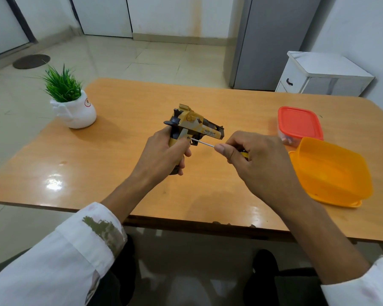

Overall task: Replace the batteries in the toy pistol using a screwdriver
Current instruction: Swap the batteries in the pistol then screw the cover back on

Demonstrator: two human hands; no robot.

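A yellow and black toy pistol (195, 125) is held above the middle of the wooden table (124, 155), barrel pointing right. My left hand (164, 155) is wrapped around its grip. My right hand (254, 160) pinches a small screwdriver (202, 143) with a yellow handle, mostly hidden in the fingers. The thin metal shaft runs left and its tip touches the pistol's side just above the grip, near the trigger.
An open orange plastic box (332, 173) sits at the table's right edge. Behind it stands a clear container with a red lid (299, 123), small items inside. A potted green plant (72, 102) stands at the far left. A white cabinet (318, 74) is beyond the table.
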